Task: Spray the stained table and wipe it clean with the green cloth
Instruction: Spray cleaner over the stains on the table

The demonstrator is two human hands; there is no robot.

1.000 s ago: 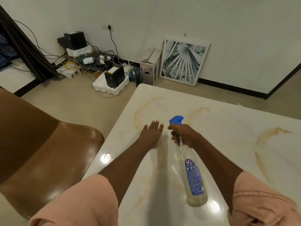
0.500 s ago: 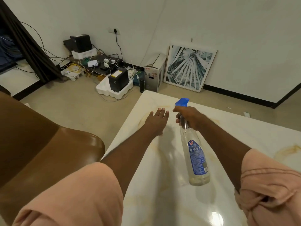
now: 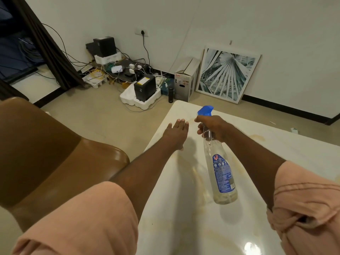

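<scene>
A: How many bottles?
B: 1 spray bottle [image 3: 221,173], clear with a blue nozzle, held over the stained white surface [image 3: 287,150]. The right hand [image 3: 214,127] has its fingers clamped round the neck.
A: The other hand?
B: The left hand [image 3: 175,134] lies flat on the surface, fingers straight and together. 1 brown chair [image 3: 55,153] stands alongside.

The spray bottle [image 3: 220,170] in my right hand [image 3: 214,127] is clear with a blue nozzle and a blue label marked with white print and a red emblem. The surface [image 3: 257,153] is glossy white, smeared with yellowish-brown stains. My sleeves [image 3: 82,218] are pale peach, the chair [image 3: 46,150] shiny brown, and the framed picture [image 3: 227,75] shows grey-green palm fronds in a white border.
</scene>
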